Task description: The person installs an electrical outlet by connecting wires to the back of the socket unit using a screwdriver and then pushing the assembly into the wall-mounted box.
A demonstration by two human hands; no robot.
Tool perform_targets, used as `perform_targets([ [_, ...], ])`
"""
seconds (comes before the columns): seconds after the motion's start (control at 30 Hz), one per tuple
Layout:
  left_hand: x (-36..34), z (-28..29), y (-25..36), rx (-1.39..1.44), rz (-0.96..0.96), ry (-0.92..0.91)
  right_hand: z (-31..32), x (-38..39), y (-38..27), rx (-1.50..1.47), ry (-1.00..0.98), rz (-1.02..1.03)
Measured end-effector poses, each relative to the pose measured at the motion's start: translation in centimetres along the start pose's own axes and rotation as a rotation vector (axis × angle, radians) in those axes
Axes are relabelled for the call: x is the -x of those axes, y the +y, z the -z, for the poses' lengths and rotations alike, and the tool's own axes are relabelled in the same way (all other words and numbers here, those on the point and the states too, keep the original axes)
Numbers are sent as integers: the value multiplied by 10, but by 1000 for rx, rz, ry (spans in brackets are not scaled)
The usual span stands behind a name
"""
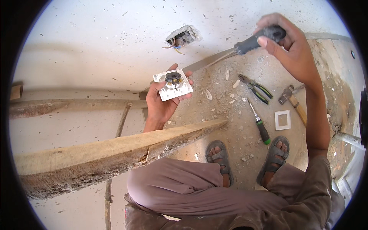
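Note:
My left hand (156,108) grips a white square socket or switch module (177,92), its dark back with brass terminals turned up. My right hand (289,51) is raised at upper right, closed on the black handle of a screwdriver (248,45); its thin metal shaft points down-left toward the module without visibly touching it. Above the module, a rough cut-out box (184,38) in the white wall shows wires poking out. On the dusty floor below my right hand lie open-handled pliers (257,90), a green-and-black screwdriver (260,126), a hammer (295,103) and a white square frame (282,120).
A long rough timber plank (96,157) crosses from the lower left to below my left hand. Thin wooden poles (124,117) are at the left. Plaster chips are scattered on the floor (214,103). My sandaled feet (217,153) and bent legs are at the bottom.

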State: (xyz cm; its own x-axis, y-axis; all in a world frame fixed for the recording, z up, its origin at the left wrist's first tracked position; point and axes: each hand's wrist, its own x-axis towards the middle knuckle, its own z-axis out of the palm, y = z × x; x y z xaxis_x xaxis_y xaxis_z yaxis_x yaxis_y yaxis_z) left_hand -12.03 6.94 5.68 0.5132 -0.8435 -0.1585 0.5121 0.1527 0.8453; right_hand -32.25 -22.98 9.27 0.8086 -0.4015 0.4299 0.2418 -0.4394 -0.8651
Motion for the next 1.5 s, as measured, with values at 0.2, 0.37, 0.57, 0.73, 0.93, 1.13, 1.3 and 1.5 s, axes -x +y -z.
perform_targets([
  [0.2, 3, 10, 1, 43, 21, 30, 6, -3, 63, 272, -30, -151],
  [0.37, -1, 15, -1, 37, 21, 48, 20, 66, 198, 259, 24, -286],
  [0.57, -6, 27, -10, 47, 61, 37, 25, 122, 233, 558, 1, -264],
  [0.73, -8, 23, -7, 30, 50, 49, -39, 143, 150, 834, -688, -504],
  [0.93, -9, 26, -7, 70, 40, 65, -65, 222, 141, 745, -983, -635],
  [1.13, -21, 12, -13, 45, 84, 21, -3, 192, 103, 595, -903, -604],
  [1.3, -31, -9, -13, 114, 168, -115, 81, 79, -74, 771, -738, -545],
  [1.5, -32, -33, 3, 102, 273, -207, 103, 34, -120, 622, -377, -177],
])
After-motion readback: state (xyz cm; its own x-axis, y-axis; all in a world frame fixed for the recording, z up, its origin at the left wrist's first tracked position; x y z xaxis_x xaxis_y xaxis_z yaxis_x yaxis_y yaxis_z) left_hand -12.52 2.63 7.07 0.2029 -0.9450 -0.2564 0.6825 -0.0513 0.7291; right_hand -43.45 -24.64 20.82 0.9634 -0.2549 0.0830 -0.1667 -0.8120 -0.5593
